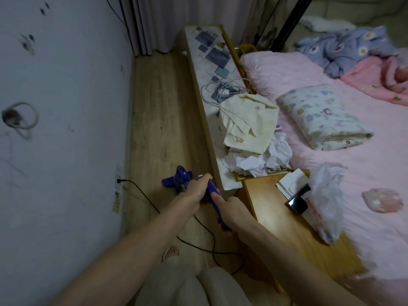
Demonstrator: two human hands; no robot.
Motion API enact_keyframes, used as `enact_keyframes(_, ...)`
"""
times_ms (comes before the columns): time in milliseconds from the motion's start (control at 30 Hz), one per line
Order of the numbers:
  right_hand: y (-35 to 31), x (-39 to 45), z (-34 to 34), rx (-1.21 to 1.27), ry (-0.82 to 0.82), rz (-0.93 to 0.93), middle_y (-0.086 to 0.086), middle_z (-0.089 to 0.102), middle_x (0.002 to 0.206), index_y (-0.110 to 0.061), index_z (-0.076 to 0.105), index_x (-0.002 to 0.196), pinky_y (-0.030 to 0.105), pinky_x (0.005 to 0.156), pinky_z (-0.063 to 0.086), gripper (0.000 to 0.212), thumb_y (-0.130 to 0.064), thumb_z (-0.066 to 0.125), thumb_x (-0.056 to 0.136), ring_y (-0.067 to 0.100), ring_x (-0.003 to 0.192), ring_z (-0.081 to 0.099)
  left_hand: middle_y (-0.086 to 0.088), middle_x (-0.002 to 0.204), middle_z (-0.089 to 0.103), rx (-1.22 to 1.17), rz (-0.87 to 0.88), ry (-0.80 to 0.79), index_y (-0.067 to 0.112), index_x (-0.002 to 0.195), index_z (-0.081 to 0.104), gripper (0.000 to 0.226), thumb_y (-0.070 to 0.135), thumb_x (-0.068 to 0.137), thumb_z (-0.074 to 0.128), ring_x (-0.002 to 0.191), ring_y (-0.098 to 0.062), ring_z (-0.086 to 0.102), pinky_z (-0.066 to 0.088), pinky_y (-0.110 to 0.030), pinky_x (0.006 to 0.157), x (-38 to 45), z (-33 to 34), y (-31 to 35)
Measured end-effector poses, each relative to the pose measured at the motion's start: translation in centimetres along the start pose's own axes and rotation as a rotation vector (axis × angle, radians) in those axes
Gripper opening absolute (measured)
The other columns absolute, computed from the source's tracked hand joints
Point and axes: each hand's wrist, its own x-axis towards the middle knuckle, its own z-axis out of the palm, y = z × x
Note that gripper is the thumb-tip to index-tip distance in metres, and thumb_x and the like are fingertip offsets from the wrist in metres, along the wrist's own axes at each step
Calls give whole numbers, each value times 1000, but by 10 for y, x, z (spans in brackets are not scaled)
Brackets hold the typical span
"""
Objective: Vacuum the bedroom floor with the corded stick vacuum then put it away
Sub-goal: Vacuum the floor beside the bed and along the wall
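A blue stick vacuum (180, 178) stands on the wooden floor (159, 111) in the narrow strip between the wall and a long bench. My left hand (196, 186) is wrapped around the upper part of its blue handle. My right hand (231, 209) grips the handle lower down, closer to me. The vacuum's body and floor head sit just beyond my left hand. Its black cord (198, 237) runs from a wall socket (119, 181) across the floor and loops near my feet.
The long bench (212, 69) carries cables, a cream cloth (247, 124) and crumpled paper. A wooden bedside surface (265, 202) holds a phone and a plastic bag. The pink bed (353, 151) fills the right. Curtains (154, 23) hang at the far end. My foot (171, 252) is below.
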Motion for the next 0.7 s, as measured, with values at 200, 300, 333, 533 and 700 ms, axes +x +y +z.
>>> enact_keyframes(200, 22, -51, 13, 107, -17, 53, 3, 54, 74, -13, 46, 99, 18, 46, 43, 32, -44, 39, 101, 10, 55, 51, -13, 79, 67, 58, -44, -68, 3, 102, 57, 26, 25, 89, 61, 65, -21, 65, 55, -32, 63, -51, -5, -23)
enact_keyframes(300, 36, -63, 33, 221, -15, 37, 2, 52, 67, -16, 45, 89, 20, 48, 44, 28, -40, 39, 102, 9, 49, 49, -11, 78, 68, 151, -54, -90, -1, 109, 60, 34, 28, 90, 60, 61, -17, 65, 51, -27, 53, -61, -17, -35)
enact_keyframes(333, 40, -67, 41, 266, 0, 22, 2, 52, 64, -18, 45, 87, 21, 47, 44, 25, -38, 39, 102, 9, 47, 48, -11, 78, 68, 181, -50, -87, 0, 110, 60, 36, 29, 90, 60, 61, -17, 66, 51, -26, 52, -62, -22, -39)
enact_keyframes(533, 46, -64, 92, 492, 52, 8, 3, 53, 59, -16, 57, 95, 27, 46, 44, 29, -37, 39, 103, 15, 45, 52, -11, 72, 65, 290, -73, -120, 2, 103, 58, 30, 29, 90, 60, 60, -20, 63, 54, -31, 61, -67, -50, -36)
enact_keyframes(700, 32, -31, 125, 472, 85, -54, 8, 60, 82, -17, 56, 119, 24, 40, 44, 32, -38, 39, 102, 14, 46, 55, -10, 70, 64, 366, -68, -113, 1, 96, 59, 32, 33, 94, 56, 58, -18, 63, 55, -29, 58, -54, -73, -12)
